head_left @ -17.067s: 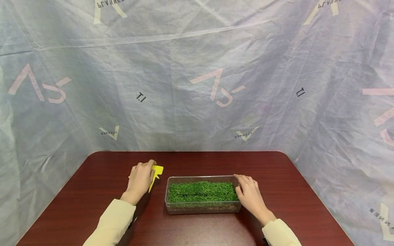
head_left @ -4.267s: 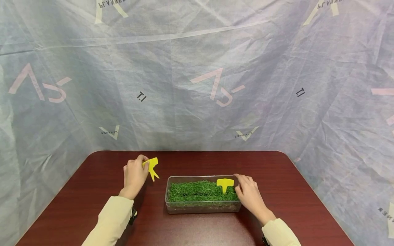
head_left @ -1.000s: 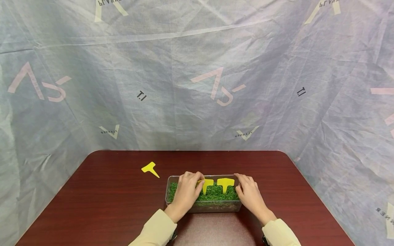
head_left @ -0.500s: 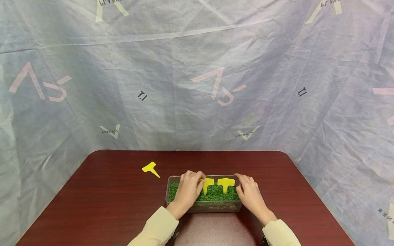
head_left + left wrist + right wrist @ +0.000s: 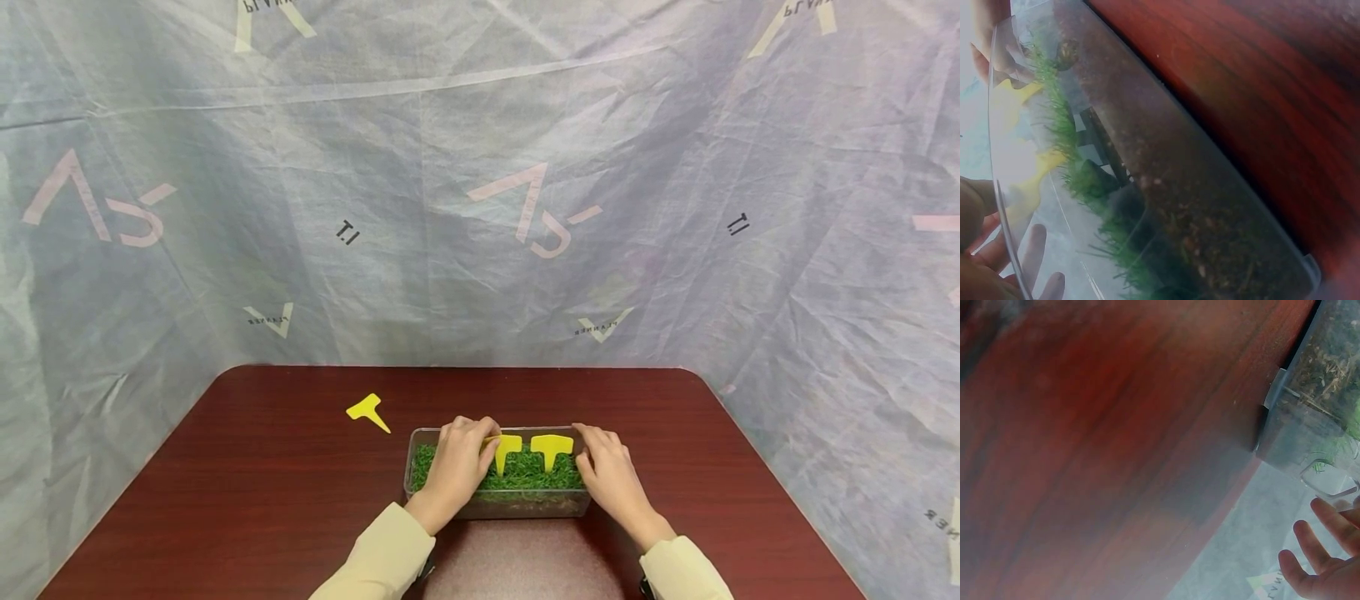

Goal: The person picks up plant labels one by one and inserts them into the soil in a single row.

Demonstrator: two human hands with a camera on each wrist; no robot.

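Observation:
In the head view, my left hand (image 5: 454, 467) reaches over a clear plastic box (image 5: 517, 506) filled with green grass (image 5: 528, 481). Thumb and fingers pinch the left side of a yellow T-shaped plant label (image 5: 509, 447), whose stem points down into the grass. A second yellow plant label (image 5: 552, 445) stands upright to its right. My right hand (image 5: 611, 475) holds the box's right end at the rim; its other fingers hang spread outside in the right wrist view. Both label stems (image 5: 1052, 160) meet the grass in the left wrist view, with brown soil-like filling (image 5: 1210, 244) below.
One more yellow plant label (image 5: 367, 410) lies flat on the dark red table (image 5: 247, 467), behind and left of the box. A grey printed cloth (image 5: 420, 275) hangs behind the table and along both sides.
Since the older frames, one label has come to stand at the right and another lies on the table. My left hand has brought a label into the grass; the last second shows almost no movement.

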